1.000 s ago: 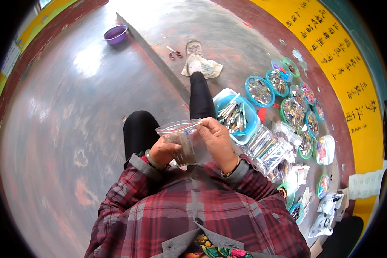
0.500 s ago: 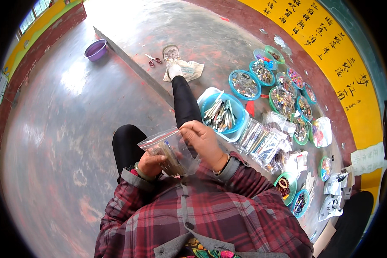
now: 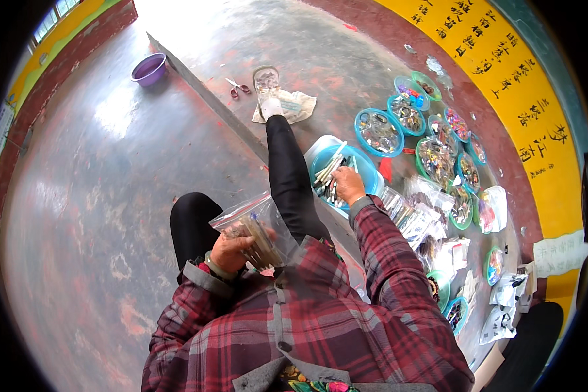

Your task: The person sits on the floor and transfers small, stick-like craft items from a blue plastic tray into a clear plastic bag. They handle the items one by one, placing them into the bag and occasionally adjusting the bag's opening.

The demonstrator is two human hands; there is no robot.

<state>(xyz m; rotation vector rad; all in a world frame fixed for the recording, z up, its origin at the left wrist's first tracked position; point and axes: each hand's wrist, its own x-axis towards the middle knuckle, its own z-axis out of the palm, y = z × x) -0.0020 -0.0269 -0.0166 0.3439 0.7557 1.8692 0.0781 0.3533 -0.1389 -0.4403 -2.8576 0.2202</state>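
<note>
My left hand (image 3: 230, 251) is closed round the lower left side of a clear zip bag (image 3: 277, 243). Inside the bag stand several pens (image 3: 257, 238), mostly pale brown, one with blue on it. The bag's red-lined top edge gapes slightly. Away to the right, my right hand (image 3: 350, 185) is down in a light blue basin (image 3: 370, 171), its fingers curled among loose pens (image 3: 328, 171) with white, green and dark barrels. The fingertips are partly hidden, so what they pinch cannot be made out. A white tub (image 3: 321, 141) lies under the basin.
Right of the basin lie bagged pens (image 3: 417, 219) and several round baskets of small trinkets (image 3: 378, 132). Ahead, scissors (image 3: 239, 87) and a cloth bag (image 3: 297, 106) lie on the floor near my foot. A low ledge (image 3: 209, 101) runs towards a purple basin (image 3: 149, 70).
My right hand has let go of the zip bag's top edge and moved right into the blue basin of pens. My left hand still holds the bag in about the same place.
</note>
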